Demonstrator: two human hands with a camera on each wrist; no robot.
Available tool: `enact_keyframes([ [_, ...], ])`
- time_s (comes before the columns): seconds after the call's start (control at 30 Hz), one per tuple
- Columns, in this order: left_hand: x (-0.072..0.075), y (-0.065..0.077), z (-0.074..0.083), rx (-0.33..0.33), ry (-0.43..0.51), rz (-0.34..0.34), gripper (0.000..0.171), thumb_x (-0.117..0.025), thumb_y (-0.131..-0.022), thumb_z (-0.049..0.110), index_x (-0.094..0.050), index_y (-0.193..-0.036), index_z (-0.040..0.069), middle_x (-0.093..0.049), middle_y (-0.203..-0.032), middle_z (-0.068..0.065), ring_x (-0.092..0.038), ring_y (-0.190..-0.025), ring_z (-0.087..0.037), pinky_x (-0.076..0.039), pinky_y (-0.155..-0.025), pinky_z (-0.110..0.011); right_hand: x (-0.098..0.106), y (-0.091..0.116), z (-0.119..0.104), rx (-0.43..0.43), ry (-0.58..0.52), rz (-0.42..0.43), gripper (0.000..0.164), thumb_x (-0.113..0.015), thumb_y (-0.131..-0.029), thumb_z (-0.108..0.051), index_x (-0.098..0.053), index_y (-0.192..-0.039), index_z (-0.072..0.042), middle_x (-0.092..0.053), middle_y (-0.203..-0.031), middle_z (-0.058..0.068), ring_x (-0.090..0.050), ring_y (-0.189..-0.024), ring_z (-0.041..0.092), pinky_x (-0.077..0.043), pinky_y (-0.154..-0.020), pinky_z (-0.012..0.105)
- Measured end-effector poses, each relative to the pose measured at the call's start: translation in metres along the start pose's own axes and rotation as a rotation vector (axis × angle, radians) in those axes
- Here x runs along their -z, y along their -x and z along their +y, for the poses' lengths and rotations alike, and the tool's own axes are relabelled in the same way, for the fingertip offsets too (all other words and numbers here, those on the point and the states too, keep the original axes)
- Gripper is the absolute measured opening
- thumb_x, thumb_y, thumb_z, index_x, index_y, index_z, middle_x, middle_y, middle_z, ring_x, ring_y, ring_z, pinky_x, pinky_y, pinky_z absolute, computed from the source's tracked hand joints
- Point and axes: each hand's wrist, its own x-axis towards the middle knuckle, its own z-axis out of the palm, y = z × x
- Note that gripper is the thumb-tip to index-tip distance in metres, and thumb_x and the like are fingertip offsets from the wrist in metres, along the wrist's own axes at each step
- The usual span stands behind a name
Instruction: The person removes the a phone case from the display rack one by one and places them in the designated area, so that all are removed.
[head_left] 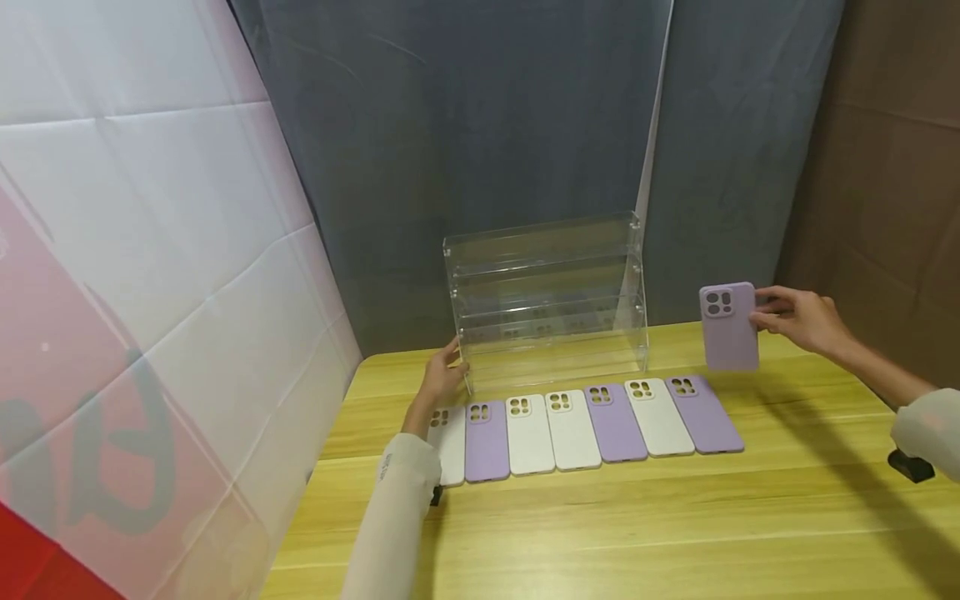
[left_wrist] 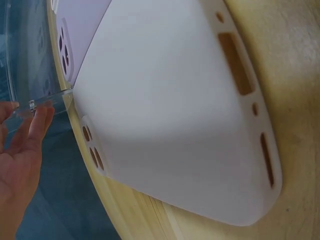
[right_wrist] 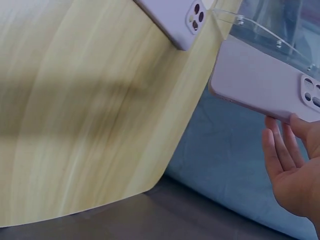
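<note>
My right hand [head_left: 806,321] pinches a purple phone case [head_left: 731,333] by its side edge. The case is held upright above the table's right part, its camera cutouts at the top left. In the right wrist view, thumb and fingertips meet at the long edge of that case [right_wrist: 260,82]. My left hand [head_left: 441,375] holds the left side panel of a clear acrylic display rack [head_left: 551,358] near its base. The left wrist view shows thumb and fingers [left_wrist: 37,125] on either side of this panel. The rack has several tilted tiers with no cases on them.
Several white and purple phone cases lie in a row before the rack, among them a white one [head_left: 530,433] and a purple one [head_left: 705,414] at the right end. The wooden table [head_left: 600,533] ends at a grey curtain [head_left: 487,125]. A white printed sheet [head_left: 187,208] hangs at left.
</note>
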Motion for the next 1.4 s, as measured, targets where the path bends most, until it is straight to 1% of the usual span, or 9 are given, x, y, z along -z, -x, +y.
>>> enact_keyframes([
  [0.07, 0.000, 0.001, 0.000, 0.003, 0.012, -0.002, 0.068, -0.059, -0.101, -0.002, -0.034, -0.162, 0.011, -0.048, -0.152, -0.029, -0.052, -0.137, -0.046, -0.051, -0.112, -0.050, -0.001, 0.003, 0.004, -0.001, 0.004, 0.001, 0.046, -0.077, -0.093, -0.007, -0.060, -0.132, 0.013, -0.073, -0.104, 0.032, -0.067, -0.065, -0.005, -0.054, -0.050, 0.019],
  [0.3, 0.002, 0.001, 0.001, -0.012, 0.015, 0.011, 0.067, -0.058, -0.100, -0.003, -0.035, -0.162, 0.009, -0.049, -0.151, -0.031, -0.055, -0.134, -0.046, -0.053, -0.109, -0.049, -0.005, 0.015, 0.018, -0.002, -0.024, -0.029, 0.044, -0.073, -0.095, -0.003, -0.058, -0.131, 0.017, -0.071, -0.103, 0.037, -0.072, -0.064, 0.005, -0.057, -0.050, 0.020],
  [0.53, 0.003, 0.003, 0.000, -0.001, 0.036, 0.004, 0.067, -0.058, -0.100, -0.004, -0.034, -0.162, 0.008, -0.049, -0.150, -0.031, -0.058, -0.129, -0.047, -0.055, -0.107, -0.048, -0.014, 0.031, 0.034, -0.033, -0.042, -0.069, 0.046, -0.073, -0.095, -0.003, -0.057, -0.133, 0.018, -0.072, -0.100, 0.035, -0.072, -0.064, 0.004, -0.059, -0.050, 0.023],
  [0.6, 0.003, 0.004, 0.000, 0.002, 0.033, 0.006, 0.067, -0.058, -0.100, -0.004, -0.034, -0.162, 0.008, -0.049, -0.151, -0.031, -0.057, -0.131, -0.047, -0.054, -0.108, -0.048, -0.018, 0.034, 0.038, -0.036, -0.047, -0.078, 0.047, -0.074, -0.094, -0.002, -0.057, -0.133, 0.018, -0.073, -0.098, 0.034, -0.071, -0.063, 0.003, -0.059, -0.050, 0.023],
  [0.8, 0.005, 0.005, 0.001, 0.014, 0.012, 0.014, 0.068, -0.059, -0.100, -0.003, -0.034, -0.162, 0.010, -0.048, -0.152, -0.030, -0.051, -0.139, -0.045, -0.051, -0.112, -0.049, -0.025, 0.041, 0.047, -0.104, -0.114, -0.151, 0.049, -0.070, -0.097, -0.004, -0.051, -0.134, 0.023, -0.072, -0.100, 0.035, -0.071, -0.065, 0.001, -0.063, -0.055, 0.025],
  [0.9, 0.006, 0.003, 0.001, 0.009, 0.006, 0.015, 0.068, -0.058, -0.100, -0.003, -0.034, -0.162, 0.009, -0.048, -0.152, -0.031, -0.050, -0.138, -0.046, -0.051, -0.111, -0.050, -0.028, 0.044, 0.050, -0.131, -0.160, -0.162, 0.050, -0.069, -0.098, -0.001, -0.048, -0.135, 0.025, -0.072, -0.100, 0.037, -0.071, -0.065, 0.001, -0.065, -0.059, 0.027],
  [1.03, 0.006, 0.004, 0.002, 0.014, 0.001, 0.017, 0.067, -0.058, -0.101, -0.001, -0.034, -0.162, 0.011, -0.048, -0.152, -0.030, -0.050, -0.139, -0.045, -0.051, -0.112, -0.049, -0.031, 0.046, 0.056, -0.154, -0.181, -0.176, 0.052, -0.068, -0.098, -0.001, -0.045, -0.136, 0.026, -0.073, -0.099, 0.035, -0.073, -0.067, 0.005, -0.066, -0.061, 0.030],
  [1.23, 0.006, 0.003, 0.002, 0.008, -0.003, 0.016, 0.067, -0.059, -0.101, -0.001, -0.035, -0.162, 0.011, -0.048, -0.153, -0.029, -0.049, -0.141, -0.043, -0.048, -0.115, -0.049, -0.038, 0.048, 0.064, -0.216, -0.227, -0.227, 0.055, -0.065, -0.100, 0.000, -0.039, -0.139, 0.028, -0.074, -0.095, 0.031, -0.073, -0.068, 0.007, -0.064, -0.060, 0.026],
  [1.4, 0.006, 0.002, 0.001, -0.016, -0.006, 0.011, 0.067, -0.058, -0.100, -0.002, -0.035, -0.162, 0.010, -0.049, -0.151, -0.031, -0.051, -0.138, -0.045, -0.049, -0.113, -0.050, -0.047, 0.052, 0.068, -0.213, -0.222, -0.230, 0.051, -0.064, -0.099, 0.001, -0.042, -0.138, 0.027, -0.074, -0.094, 0.032, -0.073, -0.066, 0.008, -0.062, -0.056, 0.025],
])
